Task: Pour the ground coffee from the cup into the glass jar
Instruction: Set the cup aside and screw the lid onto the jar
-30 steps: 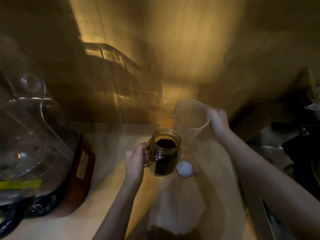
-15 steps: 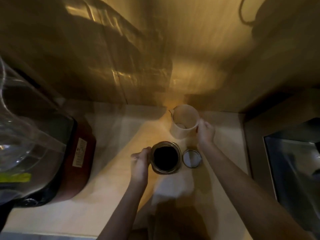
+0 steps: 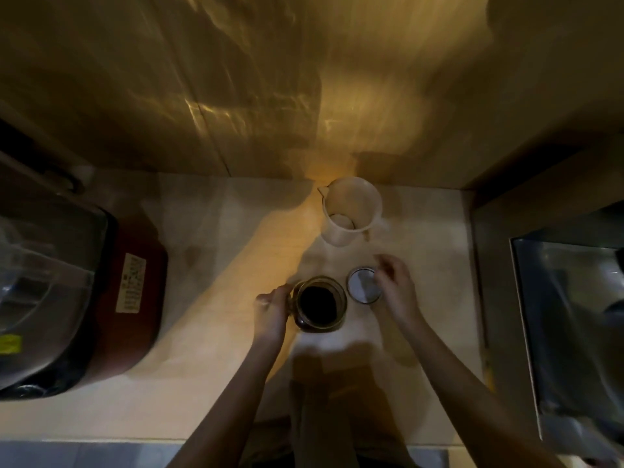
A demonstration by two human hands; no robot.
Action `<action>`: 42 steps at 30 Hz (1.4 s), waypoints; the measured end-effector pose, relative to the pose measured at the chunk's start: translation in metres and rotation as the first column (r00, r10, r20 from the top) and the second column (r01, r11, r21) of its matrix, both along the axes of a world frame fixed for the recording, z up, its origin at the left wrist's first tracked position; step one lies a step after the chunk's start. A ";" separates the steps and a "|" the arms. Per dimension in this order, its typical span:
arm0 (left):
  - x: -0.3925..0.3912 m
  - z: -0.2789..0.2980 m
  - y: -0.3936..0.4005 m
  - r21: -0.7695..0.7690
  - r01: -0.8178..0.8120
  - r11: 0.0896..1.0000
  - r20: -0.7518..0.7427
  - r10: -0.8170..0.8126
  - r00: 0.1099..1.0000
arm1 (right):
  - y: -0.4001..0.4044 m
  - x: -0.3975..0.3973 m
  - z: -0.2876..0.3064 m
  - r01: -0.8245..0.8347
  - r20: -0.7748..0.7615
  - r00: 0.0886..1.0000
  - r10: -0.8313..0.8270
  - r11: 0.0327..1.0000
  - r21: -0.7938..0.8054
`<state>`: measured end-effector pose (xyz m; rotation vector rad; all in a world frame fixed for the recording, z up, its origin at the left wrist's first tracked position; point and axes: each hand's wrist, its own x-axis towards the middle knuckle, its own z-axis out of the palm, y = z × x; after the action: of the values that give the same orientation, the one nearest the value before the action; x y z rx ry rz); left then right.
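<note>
A glass jar point(image 3: 320, 305) with a handle stands on the pale counter point(image 3: 202, 332), with dark ground coffee inside and its mouth uncovered. My left hand point(image 3: 271, 315) grips the jar's handle on its left side. The white plastic cup point(image 3: 351, 211) with a small spout stands upright behind the jar, near the wall, with no hand on it. A round metal lid point(image 3: 364, 286) lies flat just right of the jar. My right hand point(image 3: 395, 287) hovers at the lid's right edge, fingers spread and curled; contact with the lid is unclear.
A large blender with a dark red base point(image 3: 135, 292) and a clear cover point(image 3: 44, 265) fills the left side. A steel sink point(image 3: 574, 315) lies at the right. A wood-panelled wall point(image 3: 304, 96) rises right behind the cup.
My right hand set the cup down upright by the wall, let go of it and moved toward me to the lid. My left hand stayed on the jar handle. The camera tilted down.
</note>
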<state>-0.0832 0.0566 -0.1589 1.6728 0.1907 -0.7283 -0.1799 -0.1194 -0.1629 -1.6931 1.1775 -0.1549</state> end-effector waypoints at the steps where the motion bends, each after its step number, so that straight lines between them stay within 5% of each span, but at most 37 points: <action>1: 0.000 -0.001 0.000 0.007 0.019 1.000 0.007 -0.019 1.000 | 0.004 -0.005 -0.002 -0.086 -0.033 0.996 0.086 0.996 -0.006; 6: -0.001 -0.003 0.002 0.002 0.008 1.000 -0.010 -0.008 1.000 | 0.013 -0.015 -0.016 -0.446 -0.266 0.879 0.395 0.878 -0.172; 10: -0.001 -0.009 0.004 0.064 0.045 0.997 0.074 -0.050 0.996 | 0.013 -0.019 -0.013 -0.552 -0.365 0.822 0.437 0.771 -0.317; 18: -0.001 -0.014 0.014 0.139 0.178 0.974 0.138 -0.197 0.971 | 0.004 -0.025 0.060 -0.662 -0.203 0.748 0.631 0.694 -0.284; 24: 0.004 -0.008 0.015 0.236 0.292 0.927 0.196 -0.340 0.920 | 0.020 -0.019 0.102 -0.776 -0.279 0.626 0.728 0.546 -0.316; 33: 0.005 0.001 0.017 0.309 0.365 0.878 0.207 -0.436 0.876 | 0.050 0.001 0.123 -0.786 -0.179 0.609 0.773 0.557 -0.267; 42: 0.001 0.010 0.022 0.329 0.414 0.849 0.169 -0.484 0.858 | 0.071 0.027 0.118 -0.922 -0.575 0.350 0.739 0.165 -0.349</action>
<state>-0.0825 0.0789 -0.1492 2.0992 -0.3075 -0.8617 -0.1533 -0.0488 -0.0450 -2.8625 0.0784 0.4909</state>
